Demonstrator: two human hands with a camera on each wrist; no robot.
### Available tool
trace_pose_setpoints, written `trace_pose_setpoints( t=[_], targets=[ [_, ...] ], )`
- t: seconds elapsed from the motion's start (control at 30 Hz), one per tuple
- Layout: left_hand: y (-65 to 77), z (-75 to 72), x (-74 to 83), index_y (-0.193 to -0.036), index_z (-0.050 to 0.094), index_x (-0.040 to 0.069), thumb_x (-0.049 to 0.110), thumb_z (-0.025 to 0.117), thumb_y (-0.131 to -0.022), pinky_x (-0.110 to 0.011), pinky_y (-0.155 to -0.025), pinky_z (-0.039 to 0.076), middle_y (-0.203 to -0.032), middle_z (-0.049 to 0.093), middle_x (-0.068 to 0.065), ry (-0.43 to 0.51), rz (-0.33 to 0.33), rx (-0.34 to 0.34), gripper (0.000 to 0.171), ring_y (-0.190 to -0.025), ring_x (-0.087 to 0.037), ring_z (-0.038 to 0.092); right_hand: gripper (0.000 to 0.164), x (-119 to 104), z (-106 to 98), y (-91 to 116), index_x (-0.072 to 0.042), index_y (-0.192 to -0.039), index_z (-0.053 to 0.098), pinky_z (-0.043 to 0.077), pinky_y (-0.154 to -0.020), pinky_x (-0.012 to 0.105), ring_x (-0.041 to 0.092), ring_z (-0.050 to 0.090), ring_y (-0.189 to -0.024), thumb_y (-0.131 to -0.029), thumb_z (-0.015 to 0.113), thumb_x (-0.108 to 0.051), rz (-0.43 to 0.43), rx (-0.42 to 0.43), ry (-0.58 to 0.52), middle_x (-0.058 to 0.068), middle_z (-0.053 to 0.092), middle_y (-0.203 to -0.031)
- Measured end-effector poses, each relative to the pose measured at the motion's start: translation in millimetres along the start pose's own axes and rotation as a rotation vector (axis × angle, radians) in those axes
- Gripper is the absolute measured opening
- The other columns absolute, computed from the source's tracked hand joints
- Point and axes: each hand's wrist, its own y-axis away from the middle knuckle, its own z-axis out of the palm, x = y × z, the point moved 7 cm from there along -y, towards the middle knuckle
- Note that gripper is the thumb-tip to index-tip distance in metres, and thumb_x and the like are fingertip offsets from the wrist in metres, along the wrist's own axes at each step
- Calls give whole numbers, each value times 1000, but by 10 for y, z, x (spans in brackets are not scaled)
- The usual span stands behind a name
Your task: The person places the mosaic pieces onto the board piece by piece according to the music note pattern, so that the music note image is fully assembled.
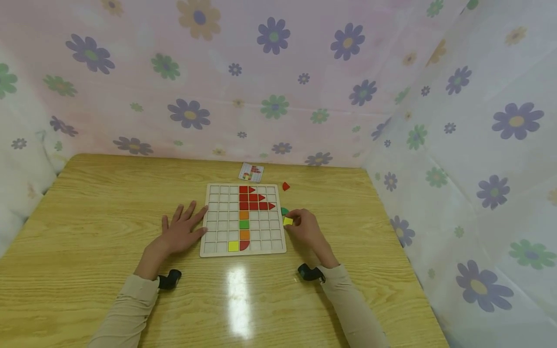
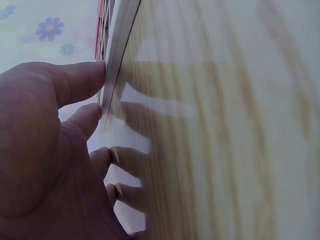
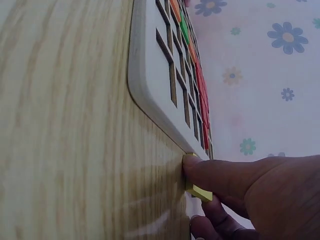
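A wooden grid board (image 1: 219,208) lies flat on the table, with red, orange, green and yellow pieces set in some of its squares. At its right edge my right hand (image 1: 306,228) pinches a yellow square block (image 1: 288,221) between thumb and fingers; the right wrist view shows this yellow block (image 3: 201,194) partly hidden by the thumb. A green piece (image 1: 285,211), partly covered, lies just beyond those fingers. My left hand (image 1: 177,233) rests with spread fingers, its thumb and index fingertip touching the board's left edge (image 2: 116,55).
Behind the board lies a small pattern card (image 1: 251,172) showing a coloured figure. A red quarter-round piece (image 1: 285,186) sits on the table (image 1: 357,208) beyond the board's right corner. Flowered cloth (image 1: 278,87) hangs along the table's back and sides.
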Motion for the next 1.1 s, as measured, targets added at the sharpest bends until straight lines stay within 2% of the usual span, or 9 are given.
trace_pose_setpoints(
  t=[0.2,0.4,0.6,0.67,0.77,0.87,0.97,1.1],
  targets=[
    [6,-20,3,-162,27,10,37,51,-106,-79,-109,-14,-168,5,-26,28,10,9,66,-152,-54,-7,16,-15,-15,-31,-1,-101,73,49,-71,32,18,56,-76,-86,78,2,-24,25,-13,9,66,-87],
    [10,-16,-18,-162,28,13,41,51,-106,-79,-108,-15,-168,6,-25,47,34,26,67,-152,-54,-8,10,-83,-59,-6,-1,-96,75,56,-77,37,22,64,-83,-89,73,5,-81,82,-54,12,72,-95],
    [-4,-1,-20,-162,26,12,39,50,-107,-78,-108,-16,-169,4,-25,23,4,2,66,-152,-53,-9,13,-179,-60,44,0,-98,76,56,-73,31,25,65,-86,-90,72,8,-194,132,-116,15,73,-98],
    [-13,7,-26,-162,26,11,38,50,-107,-78,-109,-15,-169,4,-25,11,-5,-4,66,-152,-53,-9,12,-209,-23,49,0,-98,77,57,-74,29,24,66,-85,-89,74,7,-238,96,-169,15,73,-97],
    [-19,14,-31,-163,26,11,38,51,-107,-78,-109,-15,-169,4,-24,6,-8,-6,66,-152,-53,-8,11,-264,71,68,2,-99,76,58,-74,25,19,66,-83,-89,75,5,-248,-25,-251,17,73,-96],
    [-16,17,-27,-162,26,11,37,50,-107,-78,-109,-15,-169,4,-25,8,-7,-5,66,-152,-53,-8,8,-295,193,92,2,-97,77,58,-74,23,14,65,-81,-89,77,1,-243,-118,-285,16,73,-94],
    [-14,18,-16,-162,26,11,36,51,-107,-78,-109,-15,-169,4,-25,10,-8,-6,66,-152,-53,-8,7,-317,310,118,-2,-97,78,58,-74,23,10,67,-81,-90,78,-4,-247,-157,-296,12,75,-94],
    [-15,18,-10,-163,26,11,36,50,-107,-79,-109,-14,-169,4,-25,7,-14,-6,66,-152,-53,-8,8,-447,438,146,-2,-98,79,59,-77,25,13,71,-83,-91,76,-3,-262,-211,-328,13,77,-97]
  ],
)
